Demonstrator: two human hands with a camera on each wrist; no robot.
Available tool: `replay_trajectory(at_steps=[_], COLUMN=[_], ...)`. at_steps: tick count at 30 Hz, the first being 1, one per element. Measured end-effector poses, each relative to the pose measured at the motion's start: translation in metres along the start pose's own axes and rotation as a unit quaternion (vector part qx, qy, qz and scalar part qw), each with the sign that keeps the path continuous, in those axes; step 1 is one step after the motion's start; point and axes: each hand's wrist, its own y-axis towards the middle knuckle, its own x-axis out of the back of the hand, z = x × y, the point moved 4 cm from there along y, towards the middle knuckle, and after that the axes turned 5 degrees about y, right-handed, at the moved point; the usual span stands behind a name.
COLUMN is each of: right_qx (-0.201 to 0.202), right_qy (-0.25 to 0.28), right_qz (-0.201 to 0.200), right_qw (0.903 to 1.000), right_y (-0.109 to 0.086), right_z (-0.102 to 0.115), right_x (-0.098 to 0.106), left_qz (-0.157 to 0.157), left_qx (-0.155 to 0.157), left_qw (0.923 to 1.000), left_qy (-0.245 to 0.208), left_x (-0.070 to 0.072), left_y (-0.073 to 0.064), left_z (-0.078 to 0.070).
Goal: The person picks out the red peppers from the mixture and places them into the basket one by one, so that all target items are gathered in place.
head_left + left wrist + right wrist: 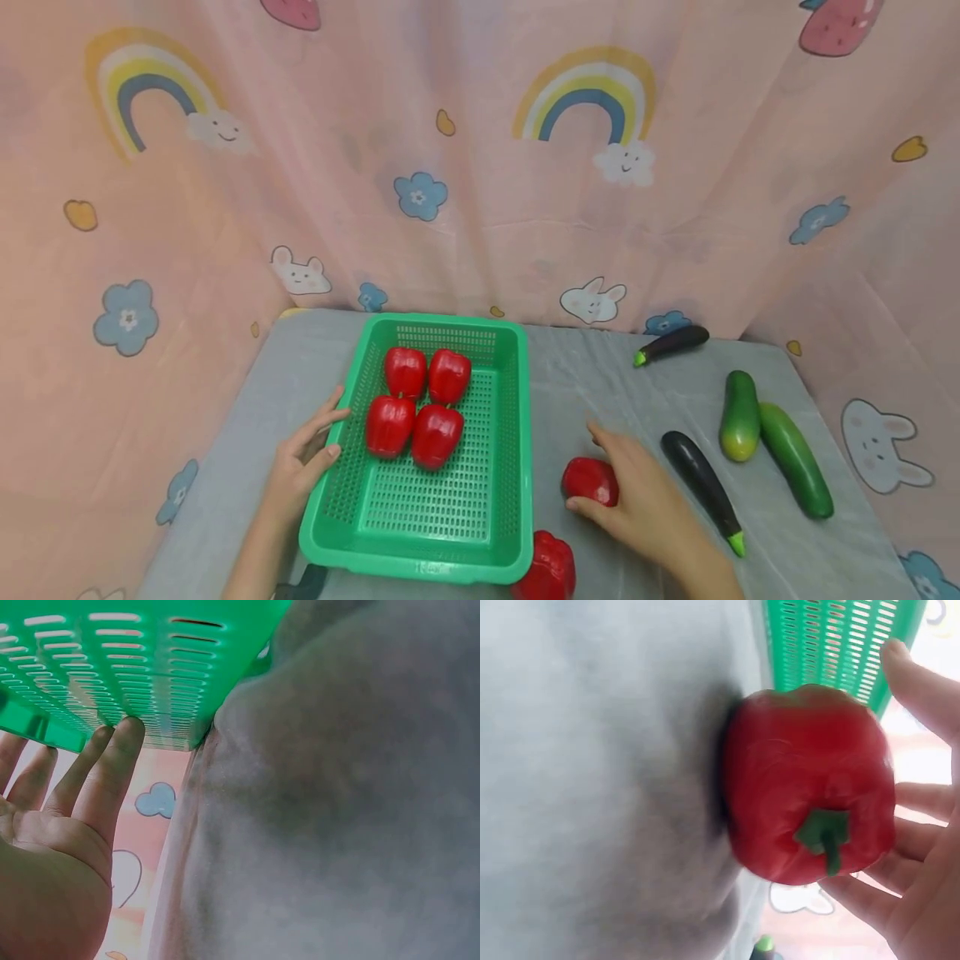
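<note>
A green plastic basket (527, 467) with slotted walls holds several red bell peppers (406, 372), grouped toward its back left. My left hand (297, 467) is at the basket's left side, and in the left wrist view its extended fingers (112, 772) reach up to the slotted wall. Right of the basket, a single red bell pepper (810, 780) rests on the grey cloth, its green stem toward the right wrist camera. My right hand (637, 492) is spread around that pepper, the thumb standing off it in the right wrist view. Whether the other fingers touch it is hard to tell.
Another red bell pepper (551, 567) lies by the basket's front right corner. Farther right are two eggplants (701, 483) and two green cucumber-like vegetables (797, 458). A patterned pink curtain (480, 250) hangs behind the grey-covered table (570, 383). A dark object (303, 583) shows at the bottom edge.
</note>
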Motion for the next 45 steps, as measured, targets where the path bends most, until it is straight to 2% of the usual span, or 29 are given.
replay_trajectory(at_steps=[5,9,17,20,26,33,41,45], right_qx=[-0.014,-0.009,0.064,0.074,0.044,0.016,0.029,0.03], right_qy=[-0.026,-0.025,-0.019,-0.019,-0.029,0.022,0.017,0.017], right_qz=[0.012,0.012,0.008,0.018,0.006,0.021,0.013,0.013], right_qw=[0.9995,0.9996,0.9977,0.9969,0.9986,0.9994,0.9994,0.9993], right_y=[-0.007,-0.012,-0.019,-0.021,-0.024,-0.031,-0.031,-0.029], right_z=[-0.004,-0.006,-0.011,-0.013,-0.02,-0.025,-0.025,-0.023], right_x=[-0.003,-0.003,0.002,0.007,0.016,0.012,0.003,-0.002], left_qz=[0.0,-0.003,-0.011,-0.011,-0.013,-0.012,-0.006,-0.007], left_qx=[0.005,0.0,-0.009,-0.01,-0.018,-0.02,-0.004,-0.007], left_qw=[1.0,1.0,0.9998,0.9998,0.9996,0.9994,0.9999,0.9999], left_qy=[0.006,0.002,-0.011,-0.009,-0.015,-0.024,-0.014,-0.008], left_x=[0.0,-0.001,-0.001,-0.001,-0.001,0.0,0.001,0.0], left_y=[0.0,0.001,0.001,0.0,0.0,0.001,0.002,0.001], left_z=[0.0,-0.001,-0.005,-0.004,-0.004,-0.005,-0.002,-0.002])
